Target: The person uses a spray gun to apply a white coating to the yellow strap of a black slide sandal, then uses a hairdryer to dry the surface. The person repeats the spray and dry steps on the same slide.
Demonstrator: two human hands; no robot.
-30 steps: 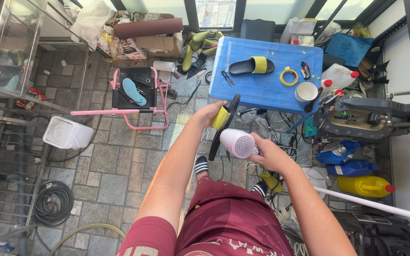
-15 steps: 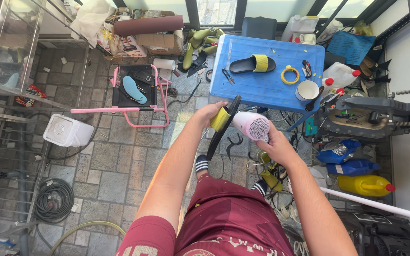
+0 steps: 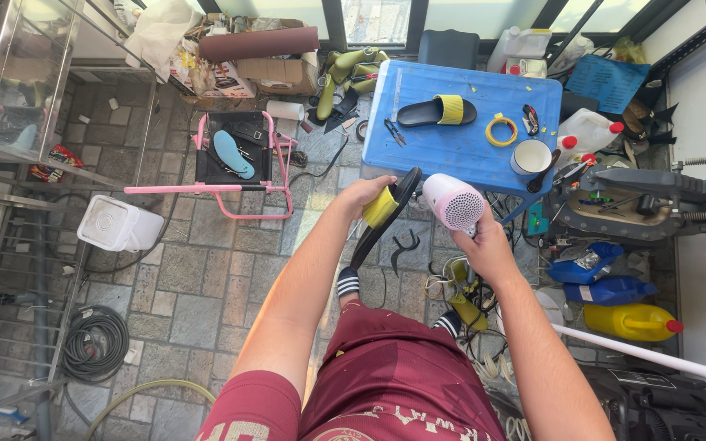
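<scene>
My left hand [image 3: 363,196] grips a black slipper with a yellow strap [image 3: 386,211], held on edge in front of me. My right hand [image 3: 484,249] holds a pink and white hair dryer [image 3: 453,202], its round rear grille facing up at me, close to the right of the slipper. A matching black and yellow slipper [image 3: 436,111] lies on the blue plastic table [image 3: 467,151] just beyond both hands.
On the blue table are a yellow tape ring [image 3: 498,131], a white cup [image 3: 529,156] and scissors [image 3: 394,131]. A pink stool [image 3: 234,163] with a blue insole stands left. Blue and yellow jugs [image 3: 627,318] and cables crowd the right floor. A white box [image 3: 116,224] sits left.
My right hand has carried the hair dryer up and to the right, from below the slipper to beside its upper end. The left hand and slipper have hardly moved.
</scene>
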